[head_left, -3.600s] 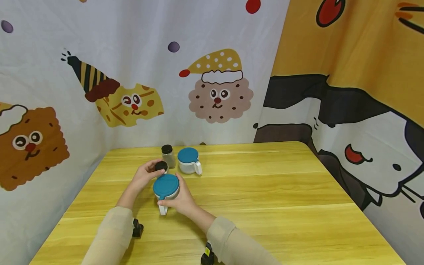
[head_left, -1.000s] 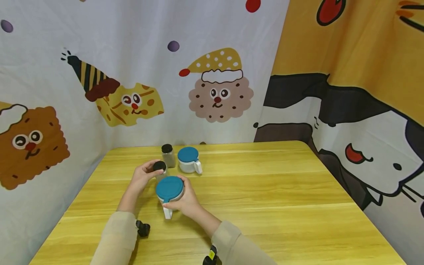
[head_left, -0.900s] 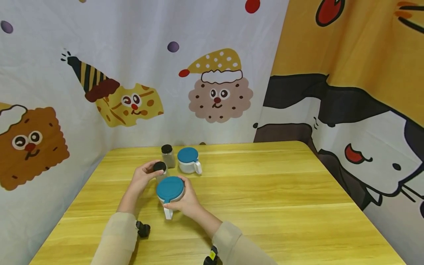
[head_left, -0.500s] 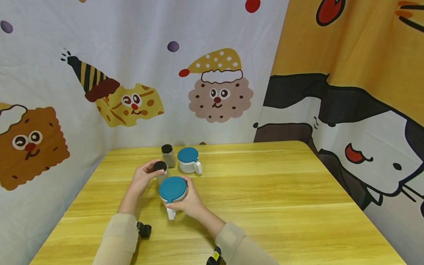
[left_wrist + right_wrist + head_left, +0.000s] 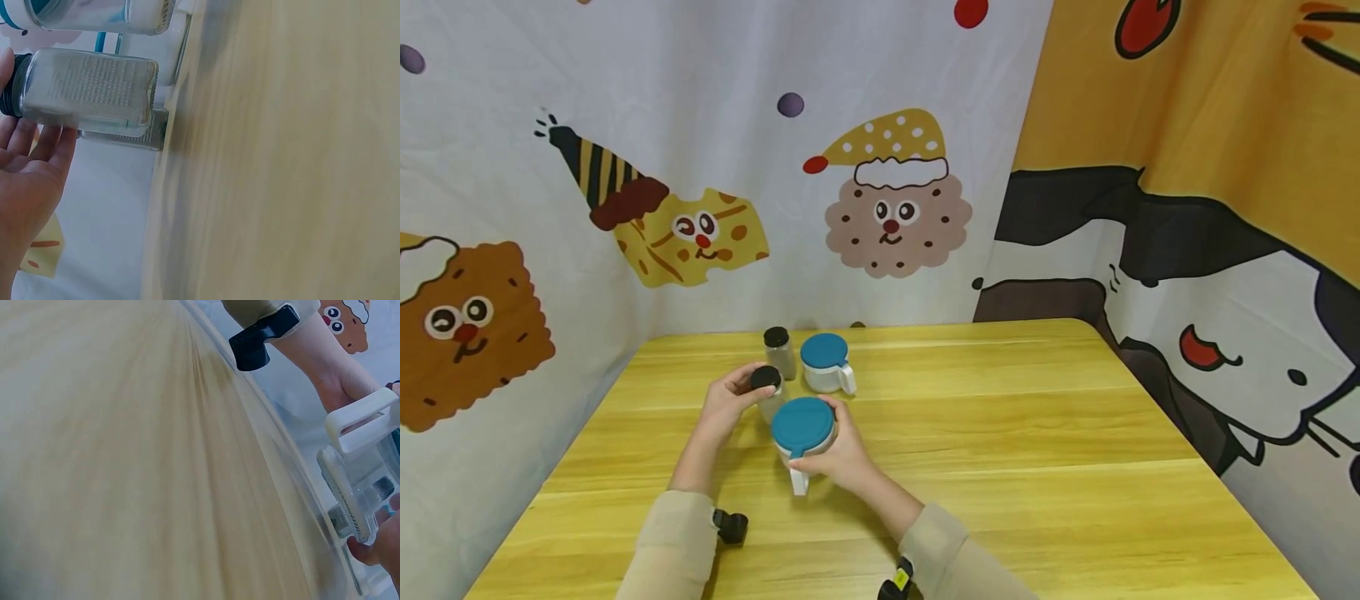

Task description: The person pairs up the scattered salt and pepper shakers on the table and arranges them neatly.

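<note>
My left hand grips a clear glass jar by its black lid, thumb on the near side. In the left wrist view this jar has ribbed-looking glass, and its base appears slightly off the table. Beside it, my right hand holds a lidded container with a blue top, clear body and white handle. The handle points toward me. In the right wrist view the container appears raised over the tabletop, with fingers around its side. Jar and container stand very close; whether they touch I cannot tell.
A second black-lidded jar and a second blue-lidded container stand side by side at the back of the wooden table. A printed curtain hangs behind. Small black cameras sit on both wrists.
Over the last second, the right hand has carried the blue-lidded container a little to the right. The left hand and its jar have shifted slightly right too. Both grips stay the same.
</note>
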Tool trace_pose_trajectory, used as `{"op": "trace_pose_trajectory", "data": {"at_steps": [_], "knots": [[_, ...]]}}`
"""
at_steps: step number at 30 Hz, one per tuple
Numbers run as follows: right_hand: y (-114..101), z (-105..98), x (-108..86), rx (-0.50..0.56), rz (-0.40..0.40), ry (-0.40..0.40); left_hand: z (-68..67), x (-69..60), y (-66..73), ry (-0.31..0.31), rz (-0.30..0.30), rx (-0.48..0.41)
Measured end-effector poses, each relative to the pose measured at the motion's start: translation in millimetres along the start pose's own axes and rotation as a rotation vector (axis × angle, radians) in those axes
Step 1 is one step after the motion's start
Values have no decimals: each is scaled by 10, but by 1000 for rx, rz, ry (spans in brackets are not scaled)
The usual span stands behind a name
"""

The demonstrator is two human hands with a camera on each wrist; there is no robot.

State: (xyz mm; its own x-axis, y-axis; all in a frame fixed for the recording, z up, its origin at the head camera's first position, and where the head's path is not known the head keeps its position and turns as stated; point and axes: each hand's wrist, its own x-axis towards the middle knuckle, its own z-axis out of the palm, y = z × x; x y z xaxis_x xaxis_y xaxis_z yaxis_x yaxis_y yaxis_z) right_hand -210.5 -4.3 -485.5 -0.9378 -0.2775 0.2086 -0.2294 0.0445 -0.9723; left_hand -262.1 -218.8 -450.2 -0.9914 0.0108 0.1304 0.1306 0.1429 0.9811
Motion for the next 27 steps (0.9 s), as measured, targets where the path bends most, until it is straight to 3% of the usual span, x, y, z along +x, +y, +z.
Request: {"op": "trace_pose_trajectory", "data": {"at_steps": [9, 27], "knots": [[26, -77, -11, 14, -19, -5, 48, -43, 101, 6, -7, -15], [-27, -249, -68, 22, -27, -17, 148, -98, 152, 22, 9, -32]]}}
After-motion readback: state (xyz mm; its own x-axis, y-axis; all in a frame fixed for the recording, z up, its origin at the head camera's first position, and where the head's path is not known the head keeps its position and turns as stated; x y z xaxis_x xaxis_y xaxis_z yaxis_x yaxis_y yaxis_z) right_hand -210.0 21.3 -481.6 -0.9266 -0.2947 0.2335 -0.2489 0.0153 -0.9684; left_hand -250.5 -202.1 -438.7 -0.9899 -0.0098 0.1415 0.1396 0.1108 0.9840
